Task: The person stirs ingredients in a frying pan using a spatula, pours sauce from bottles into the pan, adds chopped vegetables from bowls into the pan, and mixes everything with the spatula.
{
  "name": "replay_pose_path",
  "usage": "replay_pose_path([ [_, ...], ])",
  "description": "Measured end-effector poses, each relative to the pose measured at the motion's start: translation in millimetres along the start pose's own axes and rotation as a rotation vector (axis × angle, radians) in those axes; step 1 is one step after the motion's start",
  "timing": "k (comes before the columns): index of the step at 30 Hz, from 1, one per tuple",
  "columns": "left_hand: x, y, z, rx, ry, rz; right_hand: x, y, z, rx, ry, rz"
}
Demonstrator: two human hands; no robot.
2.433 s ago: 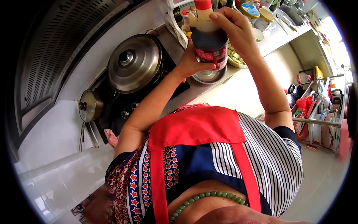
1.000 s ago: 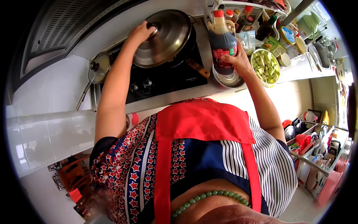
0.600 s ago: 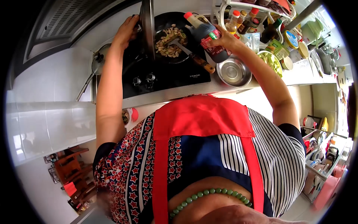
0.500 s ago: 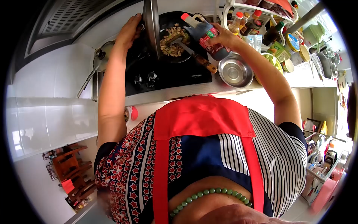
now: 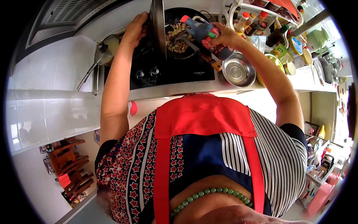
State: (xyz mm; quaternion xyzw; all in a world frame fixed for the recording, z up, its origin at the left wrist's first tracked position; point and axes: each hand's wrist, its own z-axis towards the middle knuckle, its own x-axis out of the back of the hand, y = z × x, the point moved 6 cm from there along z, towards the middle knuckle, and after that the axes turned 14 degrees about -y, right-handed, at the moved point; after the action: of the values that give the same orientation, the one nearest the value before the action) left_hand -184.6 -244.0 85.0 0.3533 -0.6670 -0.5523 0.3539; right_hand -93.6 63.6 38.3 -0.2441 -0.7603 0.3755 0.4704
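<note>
My left hand (image 5: 136, 30) is closed on the lid (image 5: 158, 30), which stands on edge above the left side of the wok (image 5: 186, 14). In my right hand (image 5: 226, 36) is the bottle of dark sauce (image 5: 213, 36), tilted with its red top pointing left over the wok. Chopped food (image 5: 178, 41) lies in the wok, and a spatula (image 5: 210, 61) rests in it with its handle toward the steel bowl (image 5: 238, 70). Whether any sauce is flowing cannot be made out.
A small lidded pot (image 5: 106, 52) stands at the left of the stove (image 5: 179, 72). Seasoning bottles (image 5: 257, 24) fill a white rack at the back right. Beside it are a dark green-capped bottle (image 5: 276, 36) and tubs (image 5: 295, 45). A dish rack (image 5: 320, 168) stands lower right.
My left hand has lifted the lid off the wok and turned it on edge, uncovering the food. My right hand has raised the bottle from the steel bowl and tipped it leftward over the wok.
</note>
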Motion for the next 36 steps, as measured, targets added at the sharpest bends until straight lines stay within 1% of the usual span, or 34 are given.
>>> replay_pose_path([
  [2, -2, 0, 0, -0.008, -0.003, 0.013, 1, 2, -6, -0.040, -0.009, 0.024],
  [5, -5, 0, 3, -0.013, 0.004, 0.024, 2, 16, -5, -0.017, 0.050, 0.115],
  [8, -8, 4, 0, -0.014, 0.020, 0.036, 1, 38, -5, 0.002, 0.177, 0.189],
  [11, -7, 5, 4, 0.008, 0.021, 0.098, -7, 62, 0, 0.188, 0.233, 0.477],
  [13, -4, 8, 7, 0.038, 0.003, 0.194, -14, 55, -18, 0.223, 0.210, 0.685],
  [14, -5, 12, 9, 0.003, 0.056, 0.338, -15, 53, -24, 0.241, 0.198, 0.789],
  [15, -12, 19, 10, -0.034, 0.109, 0.482, -18, 58, -24, 0.332, 0.207, 0.875],
  [16, -17, 26, 11, -0.073, 0.164, 0.625, -20, 64, -25, 0.364, 0.215, 0.914],
  [19, -28, 27, 32, -0.069, 0.207, 1.028, -25, 69, -45, 0.455, 0.256, 1.039],
  [25, -48, -14, 74, 0.083, 0.126, 1.410, -30, 111, -73, 0.506, 0.422, 1.092],
  [29, -57, -31, 84, 0.194, 0.071, 1.485, -31, 134, -92, 0.485, 0.524, 1.073],
  [32, -56, -36, 90, 0.175, 0.017, 1.491, -30, 148, -104, 0.451, 0.559, 1.034],
  [33, -59, -31, 88, 0.205, -0.006, 1.478, -30, 144, -111, 0.456, 0.572, 1.030],
  [36, -72, -4, 90, 0.073, 0.139, 1.500, -27, 148, -115, 0.448, 0.575, 0.989],
])
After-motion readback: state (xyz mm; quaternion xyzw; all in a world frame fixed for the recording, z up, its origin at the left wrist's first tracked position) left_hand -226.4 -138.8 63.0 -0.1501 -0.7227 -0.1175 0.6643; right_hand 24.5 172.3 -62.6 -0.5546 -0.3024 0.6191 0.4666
